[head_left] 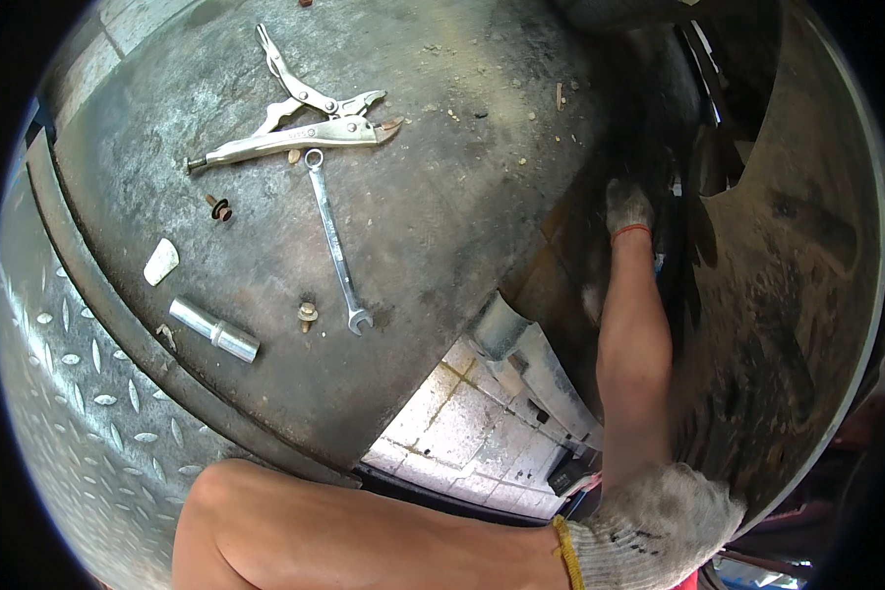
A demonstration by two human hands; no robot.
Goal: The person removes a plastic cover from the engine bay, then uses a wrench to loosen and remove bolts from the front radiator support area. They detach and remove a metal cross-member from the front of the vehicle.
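"In the head view, where are the hands?"

"The right hand [627, 205], gloved, reaches into the dark gap [649, 128] at the upper right; I can't tell whether it grips anything. The left hand [659, 521] is at the lower right, just beside the dark curved panel [806, 344] that fills the frame's right side; its grip is hidden too."

"The tools?"

"Locking pliers [315, 135] and a combination wrench [331, 231] lie upper left, away from both hands."

"Advice for that reach?"

"I'd feel slowly, and guard the bare right forearm [637, 334] from edges."
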